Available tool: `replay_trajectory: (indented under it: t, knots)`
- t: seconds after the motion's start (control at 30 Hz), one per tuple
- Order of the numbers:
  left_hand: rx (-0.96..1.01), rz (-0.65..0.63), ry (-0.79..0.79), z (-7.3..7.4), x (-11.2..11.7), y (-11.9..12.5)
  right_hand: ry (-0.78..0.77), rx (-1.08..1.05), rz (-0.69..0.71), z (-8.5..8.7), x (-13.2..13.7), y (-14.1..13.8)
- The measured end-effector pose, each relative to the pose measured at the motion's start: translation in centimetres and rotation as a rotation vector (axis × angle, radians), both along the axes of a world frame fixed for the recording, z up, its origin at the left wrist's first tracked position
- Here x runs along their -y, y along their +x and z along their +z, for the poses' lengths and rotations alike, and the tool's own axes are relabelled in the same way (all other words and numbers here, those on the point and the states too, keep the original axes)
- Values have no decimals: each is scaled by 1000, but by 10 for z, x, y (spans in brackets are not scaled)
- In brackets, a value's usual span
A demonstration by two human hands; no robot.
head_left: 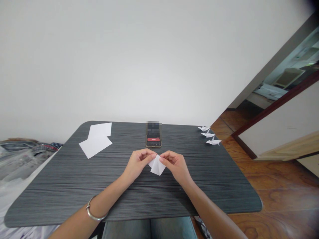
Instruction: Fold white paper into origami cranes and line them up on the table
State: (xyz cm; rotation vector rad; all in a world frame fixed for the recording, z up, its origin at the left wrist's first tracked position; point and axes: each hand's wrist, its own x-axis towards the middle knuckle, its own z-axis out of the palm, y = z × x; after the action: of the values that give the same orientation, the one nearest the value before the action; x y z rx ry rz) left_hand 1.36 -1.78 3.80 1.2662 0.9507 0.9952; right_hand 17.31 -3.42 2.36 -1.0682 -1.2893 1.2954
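Note:
Between my two hands is a small piece of folded white paper (158,166), with creases running down from its top point. My left hand (140,162) pinches it at the upper left, thumb against fingers. On the other side my right hand (176,163) pinches its upper right edge in the same way. The fingertips nearly meet at the top of the paper and hide part of it. A silver bangle (92,210) circles my left forearm.
White paper sheets (96,146) lie on the left of the dark table (74,186). A phone (154,141) stands behind my hands. Three folded paper cranes (213,142) line the right edge. A white wall (149,66) borders the table's back; clear plastic (25,162) is piled at left.

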Motion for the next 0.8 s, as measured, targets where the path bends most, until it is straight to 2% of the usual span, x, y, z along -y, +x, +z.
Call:
replay_trajectory:
  t: [0.17, 0.4, 0.63, 0.8]
  knots:
    - [-33, -48, 27, 1, -1, -1, 100, 45, -27, 0, -1, 1]
    - [-40, -63, 56, 2, 0, -1, 210, 160, 8, 3, -1, 2]
    - [-33, -118, 45, 1, -1, -1, 379, 272, -32, 7, 2, 2]
    - [-14, -199, 33, 1, -2, -2, 396, 368, -5, 9, 4, 2]
